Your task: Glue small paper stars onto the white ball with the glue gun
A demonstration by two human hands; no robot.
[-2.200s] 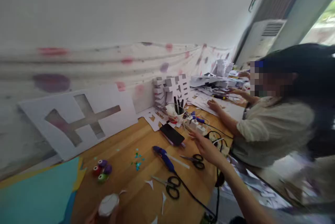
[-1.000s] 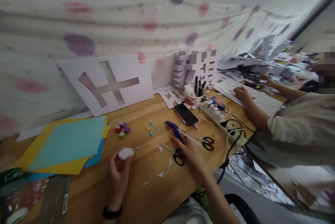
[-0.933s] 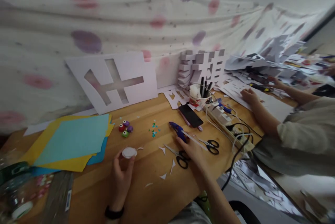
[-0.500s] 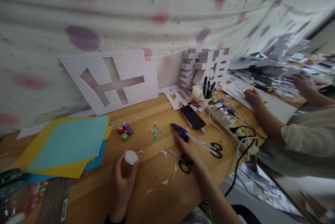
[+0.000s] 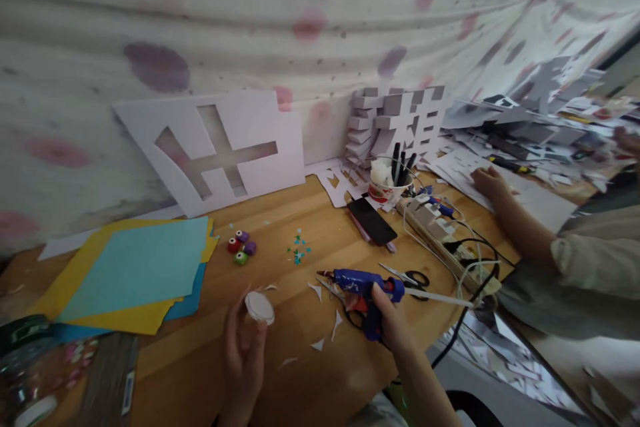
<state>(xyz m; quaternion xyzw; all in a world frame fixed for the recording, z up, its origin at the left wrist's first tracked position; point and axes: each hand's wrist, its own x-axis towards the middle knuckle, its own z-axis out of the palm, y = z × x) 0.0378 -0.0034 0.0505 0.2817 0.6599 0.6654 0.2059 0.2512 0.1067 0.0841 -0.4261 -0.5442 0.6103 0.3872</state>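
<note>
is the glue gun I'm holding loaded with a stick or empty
Loaded: a long, pale glue stick juts from the back of the blue glue gun in your right hand.

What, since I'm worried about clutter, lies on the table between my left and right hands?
In the head view, several white paper scraps lie there, with scissors partly hidden behind the blue glue gun in your right hand.

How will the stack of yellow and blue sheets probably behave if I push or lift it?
The yellow and blue sheets may slide apart, since their edges lie unaligned. Lifted by one corner, they would probably bend, because they look thin.
</note>
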